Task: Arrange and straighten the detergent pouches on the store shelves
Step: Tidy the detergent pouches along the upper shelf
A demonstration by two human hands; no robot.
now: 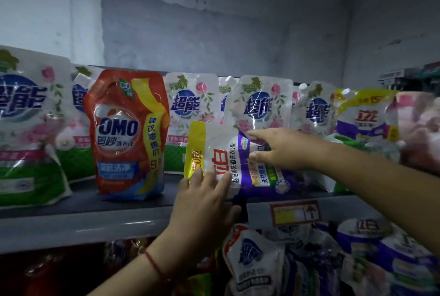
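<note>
- I see the grey metal shelf (pixel 83 200) lined with upright white floral pouches (pixel 190 110).
- The purple-and-white plastic detergent pouch (pixel 240 167) lies sideways at centre, 3 o'clock of the red OMO pouch (pixel 128 134).
- My right hand (pixel 283 148) pinches its upper edge.
- My left hand (pixel 204 203) presses straight fingers against its yellow end.

- A purple-and-white pouch (pixel 240 165) with a yellow end lay turned sideways on the shelf (pixel 95 200), between the two hands.
- White rose-print pouches (pixel 190 110) stood upright behind it.
- A red pouch (pixel 126 134) stood upright, left of the left hand.
</note>
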